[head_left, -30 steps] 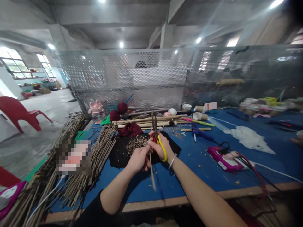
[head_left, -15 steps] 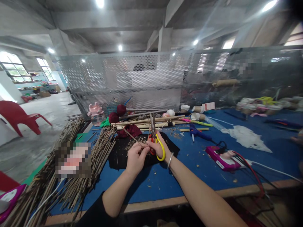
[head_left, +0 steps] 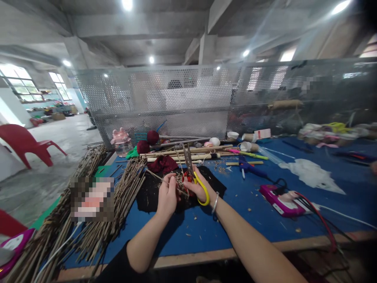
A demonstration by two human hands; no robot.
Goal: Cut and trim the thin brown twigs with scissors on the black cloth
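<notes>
A thin twig (head_left: pixel 153 173) is pinched in my left hand (head_left: pixel 167 196), its far part slanting up and left over a black cloth (head_left: pixel 145 200). In my right hand (head_left: pixel 202 188) is a pair of scissors (head_left: pixel 188 159) with yellow and red handles, the blades pointing up and away from me. The fingertips of my left hand are close beside the red handle. Small wood chips (head_left: pixel 178 179) lie on the cloth just beyond the hands, partly covered by them. The twig's near end sits between the hands and is hard to make out.
Long bundles of sticks (head_left: pixel 126 188) lie on the left of the blue table (head_left: pixel 235 232). Dark red yarn balls (head_left: pixel 152 137) and wooden rods are at the back. To the right are a blue glue gun (head_left: pixel 251 168), a purple power strip (head_left: pixel 279 202) with cables, and a white plastic bag (head_left: pixel 309 175).
My left hand has drawn slightly away from my right, and its fingers have turned more upright. The twig has shifted with it. The scissors stay in my right hand.
</notes>
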